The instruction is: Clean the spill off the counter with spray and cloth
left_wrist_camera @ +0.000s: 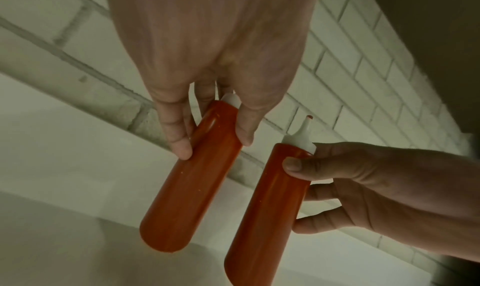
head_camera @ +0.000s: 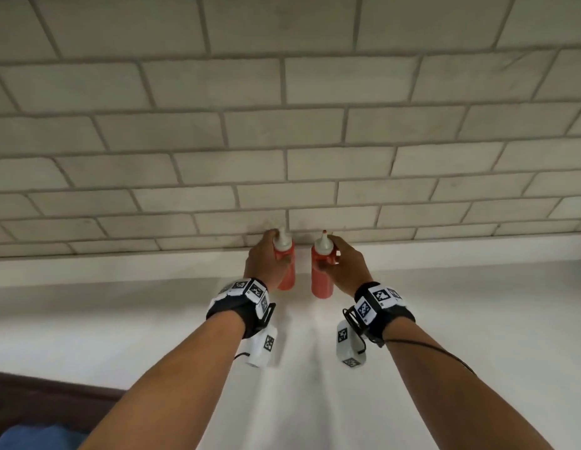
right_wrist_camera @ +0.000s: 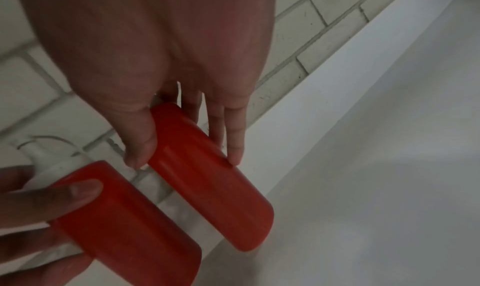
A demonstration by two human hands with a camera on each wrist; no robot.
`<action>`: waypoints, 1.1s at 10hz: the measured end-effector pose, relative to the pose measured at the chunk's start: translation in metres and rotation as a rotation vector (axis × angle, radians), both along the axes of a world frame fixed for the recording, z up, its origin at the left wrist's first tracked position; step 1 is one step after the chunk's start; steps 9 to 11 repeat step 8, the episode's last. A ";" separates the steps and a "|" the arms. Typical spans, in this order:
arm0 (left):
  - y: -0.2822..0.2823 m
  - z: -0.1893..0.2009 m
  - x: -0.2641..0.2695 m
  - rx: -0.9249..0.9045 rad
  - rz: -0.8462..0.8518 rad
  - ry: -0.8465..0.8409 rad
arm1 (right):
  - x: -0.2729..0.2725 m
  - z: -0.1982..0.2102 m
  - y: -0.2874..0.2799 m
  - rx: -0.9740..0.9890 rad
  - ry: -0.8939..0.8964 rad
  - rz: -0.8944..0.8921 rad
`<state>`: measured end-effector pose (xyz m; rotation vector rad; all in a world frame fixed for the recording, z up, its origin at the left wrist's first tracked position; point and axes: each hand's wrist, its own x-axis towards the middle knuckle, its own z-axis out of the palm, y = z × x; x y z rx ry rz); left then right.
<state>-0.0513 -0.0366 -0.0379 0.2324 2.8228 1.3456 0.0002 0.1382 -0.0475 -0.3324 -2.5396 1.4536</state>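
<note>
Two red squeeze bottles with white nozzle caps stand upright side by side at the back of the white counter (head_camera: 120, 319), close to the tiled wall. My left hand (head_camera: 266, 258) grips the left bottle (head_camera: 287, 271) near its cap, thumb and fingers curled round it (left_wrist_camera: 213, 146). My right hand (head_camera: 344, 261) grips the right bottle (head_camera: 321, 284) just below its red-tipped nozzle (right_wrist_camera: 185, 158). From the left wrist, both the left bottle (left_wrist_camera: 192, 187) and the right bottle (left_wrist_camera: 265, 208) show. No spray bottle or spill is in view.
A grey-white brick-tile wall (head_camera: 282, 125) rises right behind the bottles. At the bottom left, past the counter's dark brown edge (head_camera: 55, 394), lies something blue (head_camera: 39, 436), maybe fabric.
</note>
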 end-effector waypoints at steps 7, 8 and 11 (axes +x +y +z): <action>0.029 -0.031 -0.031 0.053 -0.046 -0.140 | -0.030 -0.017 -0.002 -0.049 -0.056 0.025; 0.022 -0.035 -0.023 0.065 -0.059 -0.134 | -0.019 -0.028 0.004 -0.017 -0.130 0.005; 0.022 -0.035 -0.023 0.065 -0.059 -0.134 | -0.019 -0.028 0.004 -0.017 -0.130 0.005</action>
